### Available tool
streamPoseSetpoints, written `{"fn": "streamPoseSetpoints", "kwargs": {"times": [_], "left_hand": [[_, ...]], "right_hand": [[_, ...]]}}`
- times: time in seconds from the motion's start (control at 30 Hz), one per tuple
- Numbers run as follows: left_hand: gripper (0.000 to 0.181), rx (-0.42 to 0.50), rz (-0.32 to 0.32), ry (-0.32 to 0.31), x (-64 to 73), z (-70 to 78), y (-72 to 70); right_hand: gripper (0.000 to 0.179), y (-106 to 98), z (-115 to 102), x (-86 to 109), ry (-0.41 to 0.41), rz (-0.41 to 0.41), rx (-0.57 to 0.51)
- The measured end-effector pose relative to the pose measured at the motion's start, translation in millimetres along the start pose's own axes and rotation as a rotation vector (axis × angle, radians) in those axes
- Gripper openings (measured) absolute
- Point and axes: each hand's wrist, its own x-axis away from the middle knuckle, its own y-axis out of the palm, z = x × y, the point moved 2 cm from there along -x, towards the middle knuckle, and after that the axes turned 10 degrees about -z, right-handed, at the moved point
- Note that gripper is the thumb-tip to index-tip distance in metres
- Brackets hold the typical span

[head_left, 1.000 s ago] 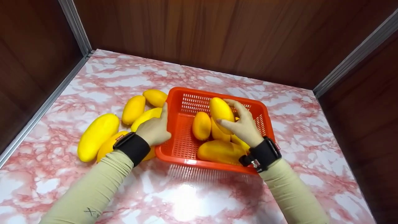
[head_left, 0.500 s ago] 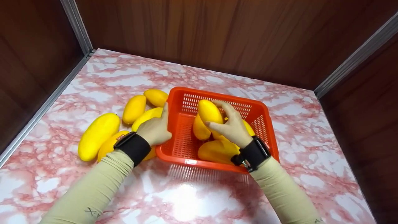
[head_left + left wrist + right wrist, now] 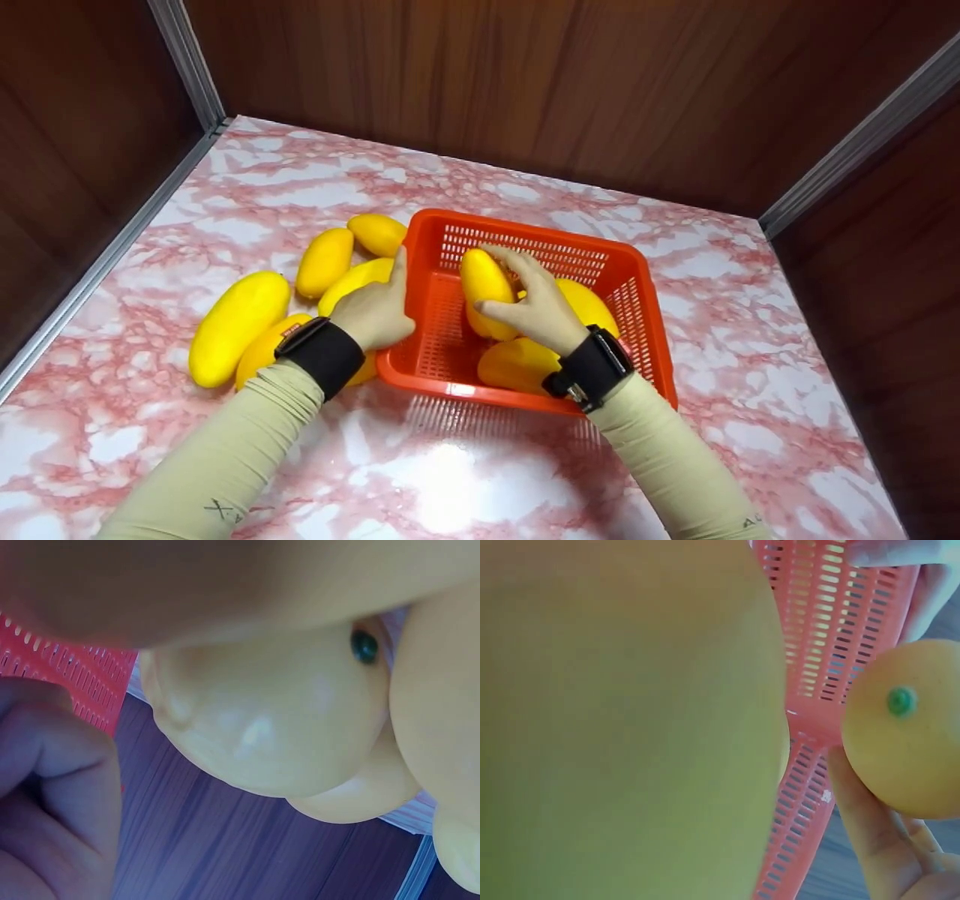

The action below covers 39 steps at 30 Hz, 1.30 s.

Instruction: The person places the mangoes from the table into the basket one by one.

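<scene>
Starting on the left, loose mangoes [image 3: 238, 324] sit piled on the marble table [image 3: 465, 487]. Left hand [image 3: 375, 311] grips the orange basket [image 3: 645, 300] by its left rim, thumb over the edge. Right hand [image 3: 534, 307] grasps a mango [image 3: 484, 279] inside the basket (above others lying there).

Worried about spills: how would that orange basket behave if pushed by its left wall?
The orange basket looks like thin perforated plastic, so probably light and slightly flexible. On the glossy marble table it would likely slide, not tip, weighted low by its mangoes. The left hand grips its wall.
</scene>
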Motion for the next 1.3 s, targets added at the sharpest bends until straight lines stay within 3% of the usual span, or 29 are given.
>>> {"fn": "streamPoseSetpoints", "kwargs": {"times": [0.53,0.77,1.03,1.3], "left_hand": [[0.102,0.016,-0.003,0.012,0.0,0.7,1.2],[0.102,0.008,0.000,0.016,-0.7,0.8,0.2],[0.101,0.011,-0.008,0.009,-0.3,1.0,-0.5],[0.102,0.024,-0.012,-0.003,-0.1,-0.6,0.6]], "right_hand": [[0.064,17,-3,-8.4,-0.033,-0.120,0.156],[0.063,22,-2,-11.9,-0.007,-0.188,0.160],[0.063,25,-1,-14.0,0.048,-0.210,0.171],[0.064,29,0,-15.4,0.037,-0.246,0.165]]}}
